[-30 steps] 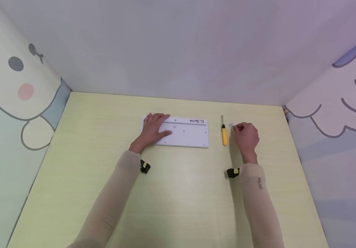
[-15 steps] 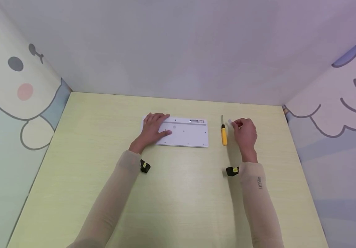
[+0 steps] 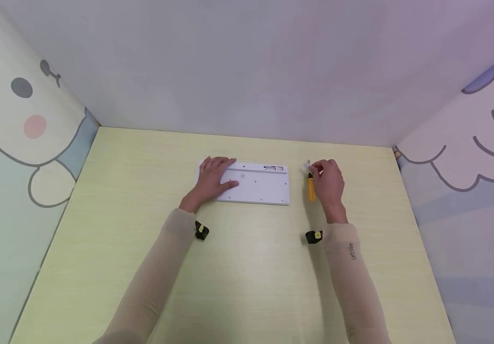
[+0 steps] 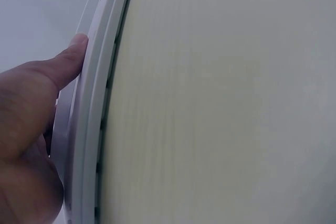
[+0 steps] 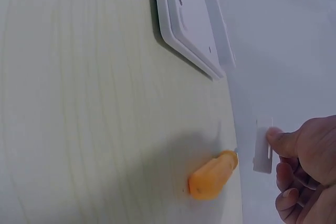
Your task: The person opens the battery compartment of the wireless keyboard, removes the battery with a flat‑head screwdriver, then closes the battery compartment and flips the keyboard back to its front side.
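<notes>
A white keyboard [image 3: 257, 190] lies underside up on the table, small screws dotting its back. At its far right corner is an uncovered battery compartment [image 3: 274, 168]. My left hand [image 3: 210, 180] rests on the keyboard's left end with fingers spread; in the left wrist view its thumb [image 4: 76, 51] lies along the near edge. Between thumb and fingers my right hand [image 3: 329, 184] pinches a small white battery cover [image 5: 263, 148], raised above the table. Below that hand lies a yellow-handled screwdriver [image 3: 311, 189], its shaft partly hidden by the hand and cover.
The pale wood-grain table [image 3: 247, 267] runs back to a plain grey-white wall [image 3: 247, 71]. Printed cartoon panels stand along the left and right sides. Black wrist cameras sit at both sleeves.
My right hand has moved left and slightly away from me with the battery cover, from right of the screwdriver to over it. The left hand and keyboard have stayed still.
</notes>
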A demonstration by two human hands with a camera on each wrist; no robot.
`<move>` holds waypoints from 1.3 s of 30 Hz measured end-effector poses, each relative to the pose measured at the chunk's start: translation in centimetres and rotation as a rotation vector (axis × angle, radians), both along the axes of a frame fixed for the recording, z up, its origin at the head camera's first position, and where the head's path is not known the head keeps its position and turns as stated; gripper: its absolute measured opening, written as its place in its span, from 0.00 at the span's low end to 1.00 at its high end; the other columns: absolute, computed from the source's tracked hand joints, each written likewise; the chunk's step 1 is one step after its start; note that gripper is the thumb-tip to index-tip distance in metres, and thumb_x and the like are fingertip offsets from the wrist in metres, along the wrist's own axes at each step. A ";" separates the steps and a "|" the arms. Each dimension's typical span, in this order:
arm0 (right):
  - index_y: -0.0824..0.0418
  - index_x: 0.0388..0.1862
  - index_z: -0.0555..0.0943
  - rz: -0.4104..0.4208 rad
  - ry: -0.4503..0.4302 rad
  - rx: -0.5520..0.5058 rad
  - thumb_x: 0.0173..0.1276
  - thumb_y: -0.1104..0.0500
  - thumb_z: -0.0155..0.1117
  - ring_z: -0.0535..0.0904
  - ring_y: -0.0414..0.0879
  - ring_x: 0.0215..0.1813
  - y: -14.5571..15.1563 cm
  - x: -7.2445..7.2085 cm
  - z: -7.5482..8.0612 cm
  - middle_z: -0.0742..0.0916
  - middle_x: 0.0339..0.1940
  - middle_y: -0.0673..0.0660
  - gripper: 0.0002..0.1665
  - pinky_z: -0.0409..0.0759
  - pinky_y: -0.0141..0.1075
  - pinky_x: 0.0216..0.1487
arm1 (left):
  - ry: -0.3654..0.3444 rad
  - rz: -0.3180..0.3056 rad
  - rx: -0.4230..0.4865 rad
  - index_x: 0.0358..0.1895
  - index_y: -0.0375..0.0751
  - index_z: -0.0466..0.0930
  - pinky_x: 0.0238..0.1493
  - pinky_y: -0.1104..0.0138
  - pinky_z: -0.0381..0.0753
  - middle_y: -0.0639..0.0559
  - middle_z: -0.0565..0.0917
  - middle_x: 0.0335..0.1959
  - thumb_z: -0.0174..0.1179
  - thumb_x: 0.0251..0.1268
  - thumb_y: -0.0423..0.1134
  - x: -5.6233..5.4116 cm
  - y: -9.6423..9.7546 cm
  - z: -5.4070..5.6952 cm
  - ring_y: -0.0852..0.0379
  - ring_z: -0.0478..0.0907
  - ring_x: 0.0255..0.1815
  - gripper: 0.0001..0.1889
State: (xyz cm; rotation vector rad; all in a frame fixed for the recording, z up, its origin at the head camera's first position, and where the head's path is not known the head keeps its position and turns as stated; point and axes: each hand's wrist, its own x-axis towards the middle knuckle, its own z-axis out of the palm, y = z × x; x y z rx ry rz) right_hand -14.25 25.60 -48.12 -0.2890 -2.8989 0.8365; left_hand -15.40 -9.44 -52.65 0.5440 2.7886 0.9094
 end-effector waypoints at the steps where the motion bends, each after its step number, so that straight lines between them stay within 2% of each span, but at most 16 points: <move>1: 0.62 0.47 0.85 0.007 0.003 0.000 0.77 0.53 0.61 0.79 0.55 0.39 -0.2 0.0 0.0 0.81 0.45 0.61 0.13 0.70 0.40 0.34 | 0.001 0.000 0.000 0.80 0.51 0.59 0.86 0.47 0.34 0.44 0.68 0.75 0.63 0.69 0.58 0.0 0.0 0.0 0.43 0.57 0.81 0.40; 10: 0.63 0.46 0.85 0.063 0.022 0.020 0.75 0.55 0.64 0.79 0.53 0.39 -1.9 0.0 -0.2 0.83 0.44 0.60 0.12 0.72 0.38 0.37 | -0.001 0.000 0.010 0.80 0.51 0.60 0.86 0.47 0.34 0.44 0.68 0.75 0.63 0.69 0.58 0.2 0.2 0.1 0.43 0.57 0.81 0.40; 17: 0.61 0.46 0.86 0.117 0.016 0.019 0.76 0.53 0.64 0.79 0.52 0.36 -3.0 0.0 -0.3 0.82 0.44 0.58 0.12 0.71 0.36 0.33 | 0.013 -0.004 0.008 0.79 0.49 0.60 0.85 0.45 0.35 0.42 0.69 0.74 0.64 0.69 0.57 0.2 0.3 0.2 0.42 0.57 0.80 0.40; 24: 0.62 0.46 0.86 0.184 0.040 0.037 0.75 0.54 0.64 0.79 0.51 0.37 -4.0 -0.2 -0.4 0.83 0.43 0.58 0.12 0.74 0.37 0.34 | -0.005 -0.002 -0.004 0.80 0.51 0.60 0.86 0.47 0.34 0.44 0.68 0.75 0.63 0.69 0.57 0.1 0.2 0.2 0.43 0.57 0.81 0.40; 39: 0.61 0.46 0.85 0.286 0.041 0.099 0.76 0.58 0.63 0.82 0.52 0.42 -5.8 -0.9 0.2 0.82 0.44 0.58 0.09 0.84 0.46 0.42 | -0.010 0.006 -0.008 0.80 0.50 0.59 0.86 0.47 0.34 0.43 0.68 0.75 0.64 0.69 0.56 0.2 0.2 0.5 0.43 0.56 0.81 0.40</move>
